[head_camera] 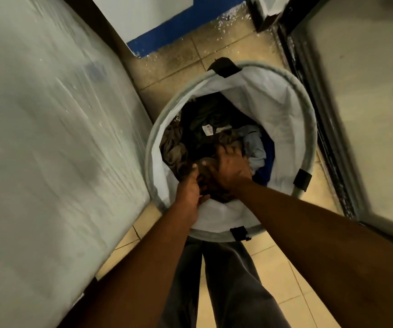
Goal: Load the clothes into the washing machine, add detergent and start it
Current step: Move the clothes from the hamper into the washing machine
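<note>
clothes (205,124): dark heap inside the white hamper (278,102) on the tiled floor (167,72)
left hand (190,188): fingers curled, gripping the heap's near edge
right hand (228,169): fingers dug into the clothes, gripping

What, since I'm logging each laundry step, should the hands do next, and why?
Probably lift the brown clothes straight up out of the hamper. The left hand and the right hand are both down inside it with fingers curled into that bundle. The pile lies below the rim, so loading likely cannot begin until a bundle comes out.
</note>
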